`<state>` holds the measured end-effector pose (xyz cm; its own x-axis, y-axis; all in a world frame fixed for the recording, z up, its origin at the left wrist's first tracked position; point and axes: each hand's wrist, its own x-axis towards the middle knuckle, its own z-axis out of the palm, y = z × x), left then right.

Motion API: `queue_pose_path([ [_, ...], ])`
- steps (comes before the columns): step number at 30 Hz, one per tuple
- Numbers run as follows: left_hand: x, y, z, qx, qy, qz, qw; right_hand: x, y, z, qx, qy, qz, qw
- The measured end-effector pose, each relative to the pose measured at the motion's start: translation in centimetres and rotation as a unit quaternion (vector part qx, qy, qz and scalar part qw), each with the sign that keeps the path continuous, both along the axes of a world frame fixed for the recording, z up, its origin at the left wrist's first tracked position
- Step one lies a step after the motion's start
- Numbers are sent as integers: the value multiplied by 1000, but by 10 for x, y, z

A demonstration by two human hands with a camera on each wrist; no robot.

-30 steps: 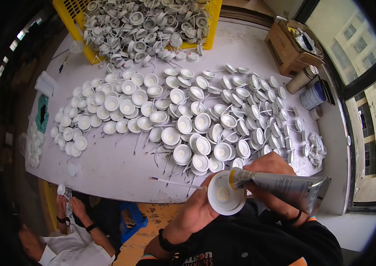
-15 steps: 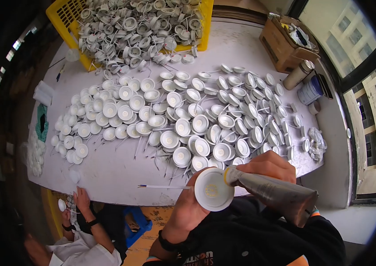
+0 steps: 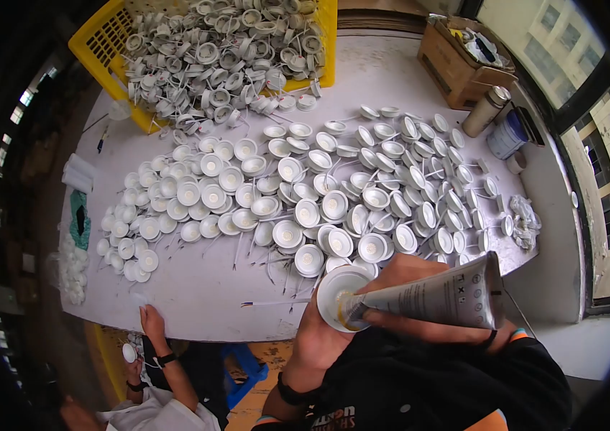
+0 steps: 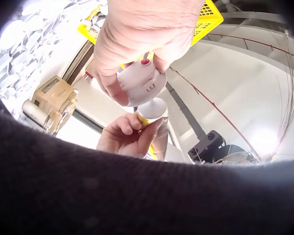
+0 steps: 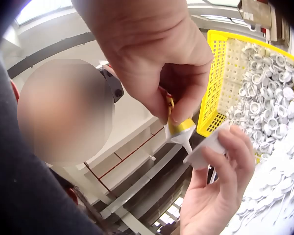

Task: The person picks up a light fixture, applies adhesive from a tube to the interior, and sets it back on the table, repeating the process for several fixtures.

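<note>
My left hand [image 3: 319,341] grips a round white LED downlight [image 3: 333,291] by its rim and back, its open face up and its wire [image 3: 269,303] sticking out to the left. In the left wrist view the back of the downlight [image 4: 142,87] shows, with a red spot at the wire's exit. My right hand [image 3: 402,271] squeezes a silver squeeze tube [image 3: 441,298] near its yellow neck. The white nozzle [image 5: 187,145] points down at the downlight's edge in the right wrist view. In the head view, the tube's front end overlaps the inside of the downlight.
Many similar downlights [image 3: 211,195] cover the white table [image 3: 204,305]. A yellow crate [image 3: 330,47] heaped with white lamp parts stands at the back. On the right are a cardboard box [image 3: 456,65], a metal flask [image 3: 487,111] and a tub [image 3: 506,140]. Another person [image 3: 175,388] sits lower left.
The tube has swung from beside the rim to over the downlight's inside, its tail end lifting. The other person's hand has moved to the table edge.
</note>
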<state>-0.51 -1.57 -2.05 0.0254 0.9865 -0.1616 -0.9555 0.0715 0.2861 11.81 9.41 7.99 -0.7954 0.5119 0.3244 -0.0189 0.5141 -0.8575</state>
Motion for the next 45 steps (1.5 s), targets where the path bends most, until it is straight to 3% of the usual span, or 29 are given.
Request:
queue_pose_path([
  [2,-1,0,0,12,-13,-7,1000,-7,-1,-1,16,11,-23,1000],
  [5,-5,-2,-1,18,-34,-3,999,-17,5,1,145,-126,-51,980],
  [7,-10,-3,0,26,-35,-14,999,-22,3,1,136,-88,-65,985],
  [10,-15,-10,-3,0,-17,23,1000,-31,-1,7,121,-182,-24,975],
  [12,-23,-11,-4,-19,32,40,998,-30,-9,-8,-48,-65,-92,993],
  [13,-31,-13,-4,-40,80,57,994,-28,-5,-19,-20,-69,-84,994],
  [14,-43,-17,-7,-31,-2,61,998,-28,-5,-17,-141,-62,-62,986],
  [15,-56,-20,-15,-24,-28,81,996,-30,-14,-25,-299,-11,-109,948],
  [17,-80,-31,-54,-157,123,142,970,-40,-20,-30,-340,68,-138,928],
  [18,-96,-38,-75,-160,134,162,964,-40,-19,-35,-397,110,-124,903],
  [20,-126,-49,-115,-288,215,169,918,-41,-20,-42,-448,94,-128,880],
  [21,-140,-55,-133,-285,219,177,916,-41,-20,-46,-456,81,-128,877],
  [23,-164,-68,-161,-398,312,137,852,-51,-24,-48,-465,106,-151,866],
  [24,-173,-70,-168,-397,313,141,851,-56,-24,-49,-475,128,-182,852],
  [26,-188,-76,-183,-487,435,83,753,-62,-22,-54,-479,127,-188,848],
  [27,-198,-81,-198,-488,433,81,754,-64,-20,-55,-483,124,-197,844],
  [29,-218,-88,-226,-448,667,-12,595,-71,-18,-57,-479,121,-205,845],
  [30,-224,-90,-222,-448,665,-14,597,-71,-17,-61,-479,112,-205,846],
  [32,-244,-85,-206,-459,756,143,444,-74,-16,-64,-478,101,-206,848],
  [33,-261,-82,-200,-445,736,226,457,-76,-16,-64,-468,97,-210,853],
  [34,-281,-78,-196,-446,678,295,505,-79,-16,-64,-459,92,-215,857],
  [35,-311,-79,-218,-465,578,339,579,-82,-15,-63,-458,90,-215,858],
  [36,-324,-70,-198,-483,437,399,645,-86,-14,-62,-471,97,-228,847],
  [38,-368,-64,-210,-505,272,472,670,-92,-11,-62,-481,103,-240,837],
  [41,-404,-52,-213,-535,194,489,661,-97,-8,-65,-467,91,-243,845],
  [45,-423,-52,-229,-559,178,483,650,-99,-7,-66,-460,71,-259,846],
])
